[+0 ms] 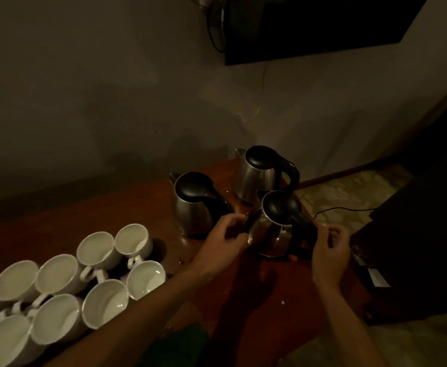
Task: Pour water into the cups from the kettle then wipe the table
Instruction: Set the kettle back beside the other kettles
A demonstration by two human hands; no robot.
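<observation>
**Both hands at the nearest kettle**

Three steel kettles with black lids stand at the right end of the desk [127, 207]. The near kettle [275, 234] stands at the desk's right edge, with the left kettle [193, 207] and the back kettle [259, 176] close behind it.

Your left hand [222, 245] meets the near kettle's left side, fingers [237, 221] curled. In this dim light you cannot tell whether they grip it. Your right hand [329, 247] sits at the kettle's black handle, fingers [333, 230] also curled, and a grip cannot be confirmed there either.

White cups [103, 303] cluster in two rows at the desk's left near edge, well apart from the kettles. A pale speck [282, 302] lies on the desk between your forearms. A dark cable [344, 209] runs over the floor to the right.
</observation>
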